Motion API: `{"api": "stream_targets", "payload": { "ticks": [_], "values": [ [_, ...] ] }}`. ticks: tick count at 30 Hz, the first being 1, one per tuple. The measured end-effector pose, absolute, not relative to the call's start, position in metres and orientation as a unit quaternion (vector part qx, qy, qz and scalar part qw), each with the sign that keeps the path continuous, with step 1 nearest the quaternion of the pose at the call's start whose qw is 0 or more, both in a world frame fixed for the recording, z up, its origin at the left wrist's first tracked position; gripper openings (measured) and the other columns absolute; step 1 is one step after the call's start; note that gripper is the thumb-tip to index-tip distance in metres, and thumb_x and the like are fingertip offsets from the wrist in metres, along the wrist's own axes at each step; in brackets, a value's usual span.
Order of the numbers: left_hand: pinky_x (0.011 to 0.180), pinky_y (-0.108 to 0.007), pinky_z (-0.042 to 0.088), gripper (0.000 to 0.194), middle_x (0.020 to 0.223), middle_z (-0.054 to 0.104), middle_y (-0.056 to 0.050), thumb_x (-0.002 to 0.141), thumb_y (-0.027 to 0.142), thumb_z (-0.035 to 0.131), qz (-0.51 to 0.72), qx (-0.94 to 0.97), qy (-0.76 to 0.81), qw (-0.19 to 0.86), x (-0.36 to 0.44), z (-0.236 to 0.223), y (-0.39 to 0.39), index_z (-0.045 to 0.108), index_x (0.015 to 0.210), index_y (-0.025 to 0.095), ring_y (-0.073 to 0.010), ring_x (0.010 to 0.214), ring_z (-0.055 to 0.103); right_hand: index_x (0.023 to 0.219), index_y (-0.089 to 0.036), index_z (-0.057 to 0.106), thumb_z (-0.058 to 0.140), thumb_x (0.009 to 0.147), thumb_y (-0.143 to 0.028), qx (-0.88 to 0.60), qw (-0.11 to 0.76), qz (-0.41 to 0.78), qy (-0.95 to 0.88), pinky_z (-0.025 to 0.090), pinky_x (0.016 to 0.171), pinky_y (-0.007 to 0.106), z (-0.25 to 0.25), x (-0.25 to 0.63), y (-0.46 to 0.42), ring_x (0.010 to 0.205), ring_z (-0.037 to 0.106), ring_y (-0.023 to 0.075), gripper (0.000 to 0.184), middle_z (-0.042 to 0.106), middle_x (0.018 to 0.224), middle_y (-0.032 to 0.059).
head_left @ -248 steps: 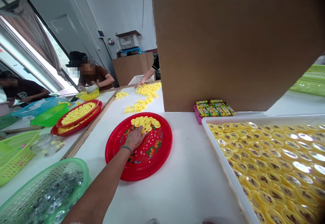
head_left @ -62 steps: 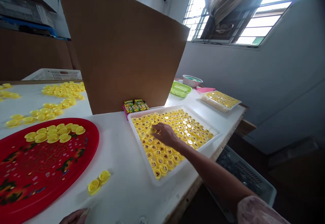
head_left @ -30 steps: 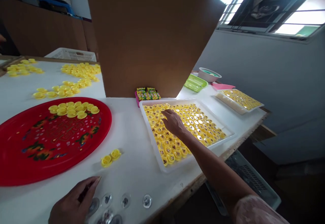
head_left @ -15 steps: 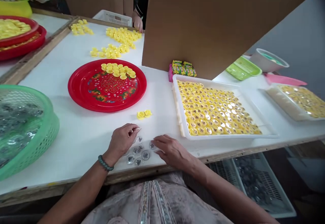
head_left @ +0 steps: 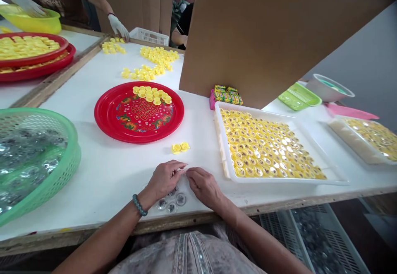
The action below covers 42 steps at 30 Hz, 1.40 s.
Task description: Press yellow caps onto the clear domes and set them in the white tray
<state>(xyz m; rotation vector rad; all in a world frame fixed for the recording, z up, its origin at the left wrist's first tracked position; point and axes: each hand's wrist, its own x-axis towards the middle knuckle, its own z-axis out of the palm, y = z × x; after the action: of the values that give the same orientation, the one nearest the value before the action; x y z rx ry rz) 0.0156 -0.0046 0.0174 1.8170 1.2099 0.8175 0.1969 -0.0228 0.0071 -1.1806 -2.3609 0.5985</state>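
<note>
My left hand (head_left: 165, 179), a beaded bracelet at its wrist, is closed in a pinch on a small whitish bit that I cannot name. Fingertips of my right hand (head_left: 204, 185) are pinched close against it; whatever they hold is hidden. Several clear round caps (head_left: 180, 199) with dark prints lie on the white table under and beside my left hand. Just beyond both hands sit a few small yellow cup-like pieces (head_left: 176, 148). Further off, a red patterned tray (head_left: 107, 127) bears several more yellow pieces (head_left: 149, 97) along its far side.
A white tray (head_left: 279, 180) of yellow pieces with clear printed tops stands right. Left is a green basket (head_left: 72, 141) of clear caps. Behind are a cardboard panel (head_left: 248, 38), a pink box of small packets (head_left: 212, 100), loose yellow pieces (head_left: 158, 56) and a co-worker's gloved hand (head_left: 118, 26).
My right hand came back from the white tray to the clear caps, then up to meet my left fingertips. A co-worker's gloved hand now reaches the far yellow pieces.
</note>
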Motion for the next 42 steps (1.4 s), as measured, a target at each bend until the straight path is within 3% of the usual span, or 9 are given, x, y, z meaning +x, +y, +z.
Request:
{"api": "stream_targets", "payload": {
  "ticks": [3, 8, 16, 19, 22, 28, 32, 36, 42],
  "values": [
    [0.080, -0.025, 0.047, 0.023, 0.095, 0.069, -0.002, 0.087, 0.029, 0.050, 0.345, 0.679, 0.466, 0.451, 0.014, 0.019, -0.005, 0.070, 0.097, 0.022, -0.0159, 0.087, 0.062, 0.092, -0.019, 0.061, 0.048, 0.088, -0.018, -0.481, 0.306, 0.347, -0.745, 0.049, 0.075, 0.027, 0.011, 0.189, -0.017, 0.081, 0.061, 0.0147, 0.014, 0.065, 0.088, 0.0040],
    [0.063, -0.022, 0.048, 0.022, 0.074, 0.069, -0.002, 0.082, 0.033, 0.056, 0.363, 0.586, 0.506, 0.518, 0.010, 0.019, -0.007, 0.071, 0.091, 0.020, -0.0147, 0.067, 0.061, 0.082, -0.019, 0.058, 0.066, 0.072, -0.024, -0.529, 0.396, 0.523, -0.539, 0.050, 0.061, 0.026, 0.015, 0.177, -0.008, 0.066, 0.061, 0.0140, 0.013, 0.065, 0.071, -0.0008],
    [0.060, -0.022, 0.048, 0.024, 0.070, 0.067, -0.002, 0.078, 0.037, 0.060, 0.390, 0.498, 0.510, 0.584, 0.007, 0.017, -0.006, 0.069, 0.085, 0.016, -0.0138, 0.064, 0.059, 0.074, -0.017, 0.062, 0.071, 0.068, -0.026, -0.521, 0.421, 0.579, -0.464, 0.051, 0.060, 0.027, 0.020, 0.170, -0.003, 0.059, 0.059, 0.0122, 0.014, 0.063, 0.065, -0.0013],
    [0.062, -0.022, 0.047, 0.022, 0.072, 0.066, -0.002, 0.078, 0.035, 0.061, 0.411, 0.490, 0.506, 0.579, 0.006, 0.016, -0.006, 0.068, 0.086, 0.016, -0.0134, 0.066, 0.059, 0.092, -0.019, 0.064, 0.064, 0.076, -0.025, -0.505, 0.416, 0.533, -0.537, 0.053, 0.065, 0.029, 0.019, 0.171, -0.006, 0.069, 0.062, 0.0145, 0.017, 0.065, 0.076, 0.0013],
    [0.062, -0.023, 0.046, 0.022, 0.073, 0.066, -0.003, 0.078, 0.035, 0.062, 0.422, 0.468, 0.501, 0.593, 0.007, 0.017, -0.003, 0.067, 0.086, 0.015, -0.0140, 0.068, 0.059, 0.112, -0.022, 0.060, 0.058, 0.082, -0.021, -0.482, 0.366, 0.373, -0.703, 0.053, 0.073, 0.031, 0.021, 0.174, -0.006, 0.080, 0.062, 0.0156, 0.030, 0.063, 0.097, 0.0062],
    [0.069, -0.026, 0.048, 0.025, 0.077, 0.069, -0.006, 0.078, 0.034, 0.060, 0.392, 0.459, 0.511, 0.612, 0.008, 0.029, 0.013, 0.068, 0.088, 0.013, -0.0168, 0.074, 0.062, 0.110, -0.021, 0.060, 0.057, 0.084, -0.022, -0.457, 0.317, 0.197, -0.807, 0.053, 0.070, 0.027, 0.028, 0.171, 0.009, 0.084, 0.061, 0.0169, 0.027, 0.063, 0.097, 0.0074],
    [0.067, -0.028, 0.048, 0.031, 0.081, 0.069, -0.006, 0.085, 0.036, 0.049, 0.342, 0.580, 0.550, 0.494, 0.000, 0.032, 0.032, 0.067, 0.096, 0.014, -0.0178, 0.071, 0.061, 0.100, -0.022, 0.063, 0.063, 0.078, -0.021, -0.500, 0.316, 0.218, -0.777, 0.052, 0.060, 0.022, 0.028, 0.171, 0.018, 0.074, 0.060, 0.0135, 0.022, 0.063, 0.092, 0.0037],
    [0.086, -0.034, 0.045, 0.035, 0.110, 0.063, -0.010, 0.083, 0.016, 0.043, 0.274, 0.741, 0.556, 0.259, -0.006, 0.022, 0.056, 0.060, 0.113, 0.014, -0.0219, 0.097, 0.059, 0.099, -0.021, 0.063, 0.065, 0.076, -0.021, -0.529, 0.319, 0.245, -0.747, 0.048, 0.051, 0.019, 0.025, 0.181, 0.020, 0.068, 0.059, 0.0111, 0.023, 0.062, 0.092, 0.0028],
    [0.086, -0.031, 0.045, 0.033, 0.100, 0.065, -0.008, 0.081, 0.010, 0.040, 0.224, 0.793, 0.508, 0.252, -0.006, 0.014, 0.065, 0.064, 0.104, 0.015, -0.0196, 0.093, 0.060, 0.100, -0.020, 0.063, 0.066, 0.076, -0.018, -0.519, 0.299, 0.263, -0.756, 0.045, 0.049, 0.019, 0.024, 0.189, 0.019, 0.070, 0.057, 0.0115, 0.025, 0.061, 0.090, 0.0028]
  ]
}}
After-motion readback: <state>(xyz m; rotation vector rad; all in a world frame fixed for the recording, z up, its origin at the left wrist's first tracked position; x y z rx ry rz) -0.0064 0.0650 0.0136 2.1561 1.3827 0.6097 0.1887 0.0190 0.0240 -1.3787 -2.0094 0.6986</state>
